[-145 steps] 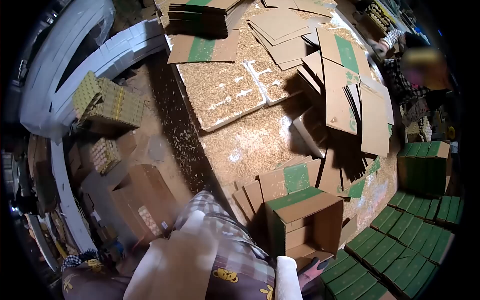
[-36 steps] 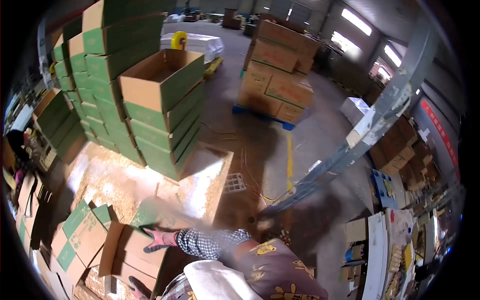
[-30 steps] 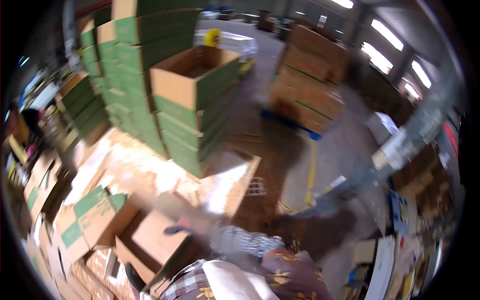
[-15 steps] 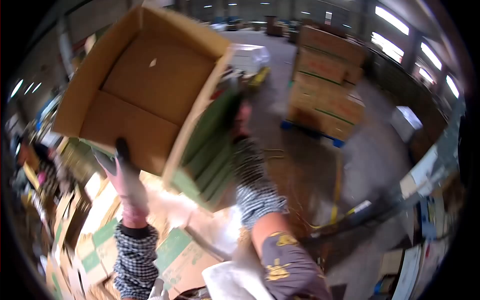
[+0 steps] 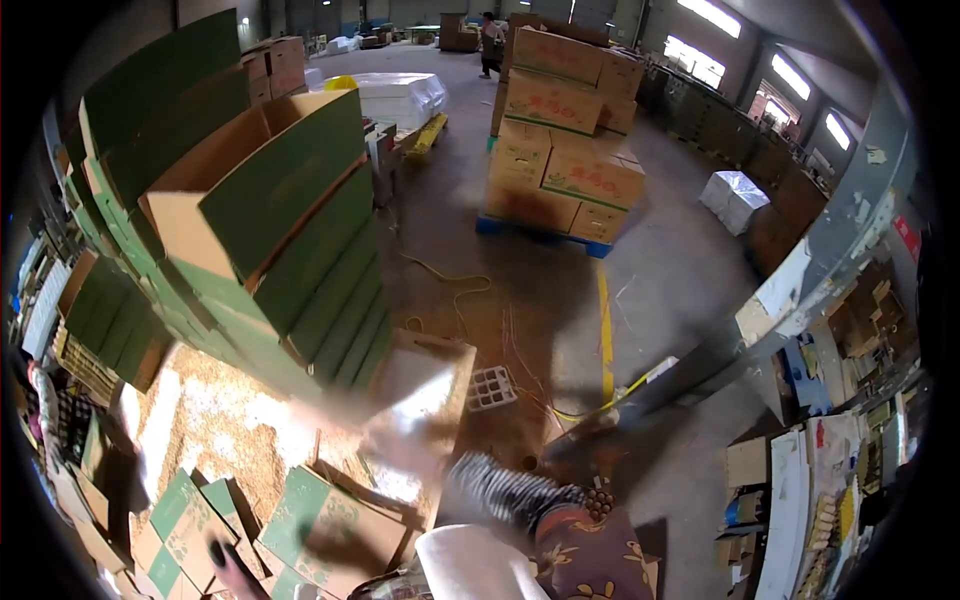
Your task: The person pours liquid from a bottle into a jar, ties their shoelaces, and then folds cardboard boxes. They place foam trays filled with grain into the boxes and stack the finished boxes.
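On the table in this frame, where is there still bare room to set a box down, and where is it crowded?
One free patch: the chaff-strewn table between the stack of green boxes and the flat cartons, out to the corner by the white grid tray. The near edge is crowded with flat cartons, where the blurred left hand and right hand are.

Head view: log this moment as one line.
top box: open, on green stack | right hand: blurred, above table | left hand: low, over flat cartons
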`<action>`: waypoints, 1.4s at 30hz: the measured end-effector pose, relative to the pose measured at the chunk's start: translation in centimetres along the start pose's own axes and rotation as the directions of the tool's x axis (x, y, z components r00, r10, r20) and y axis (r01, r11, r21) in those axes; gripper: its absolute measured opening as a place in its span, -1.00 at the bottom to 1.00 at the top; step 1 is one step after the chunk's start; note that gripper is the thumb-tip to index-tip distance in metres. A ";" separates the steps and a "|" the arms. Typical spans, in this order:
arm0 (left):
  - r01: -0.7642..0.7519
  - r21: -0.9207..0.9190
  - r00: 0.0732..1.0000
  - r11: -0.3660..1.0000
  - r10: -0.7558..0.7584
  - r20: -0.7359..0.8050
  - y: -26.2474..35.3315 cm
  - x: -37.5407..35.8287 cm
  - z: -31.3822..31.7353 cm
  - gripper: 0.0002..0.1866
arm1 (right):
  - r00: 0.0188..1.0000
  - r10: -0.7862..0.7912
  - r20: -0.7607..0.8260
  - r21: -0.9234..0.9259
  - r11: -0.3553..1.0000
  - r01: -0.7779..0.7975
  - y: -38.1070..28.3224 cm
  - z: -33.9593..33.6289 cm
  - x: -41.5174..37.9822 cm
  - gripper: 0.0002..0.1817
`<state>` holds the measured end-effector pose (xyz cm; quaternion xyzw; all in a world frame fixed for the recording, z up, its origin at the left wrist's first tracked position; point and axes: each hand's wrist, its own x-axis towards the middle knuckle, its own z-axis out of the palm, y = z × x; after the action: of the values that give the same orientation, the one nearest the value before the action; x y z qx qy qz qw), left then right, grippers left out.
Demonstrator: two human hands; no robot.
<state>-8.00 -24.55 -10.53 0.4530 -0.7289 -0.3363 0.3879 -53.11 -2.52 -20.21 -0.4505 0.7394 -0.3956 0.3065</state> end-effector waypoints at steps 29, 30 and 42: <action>0.863 0.102 0.475 0.496 -0.726 -0.497 -9.7 -48.4 -22.4 -0.06 | 0.902 -0.331 0.279 -0.325 0.851 0.413 -18.0 17.3 -9.2 -0.16; 0.869 0.383 0.480 0.313 -0.722 -0.498 -6.0 -45.5 -22.4 0.06 | 0.902 -0.432 0.024 -0.387 0.828 0.407 -18.1 16.8 -7.1 -0.13; 0.711 0.671 0.604 0.211 -0.672 -0.429 4.6 -36.2 -15.4 -0.05 | 0.817 -0.167 0.552 0.573 0.787 -0.227 -16.5 40.9 10.2 -0.56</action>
<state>14.04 8.31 -8.85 0.8560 -0.5061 -0.1005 -0.0329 -17.18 -29.09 -27.41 -0.4109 0.4484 -0.4539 0.6512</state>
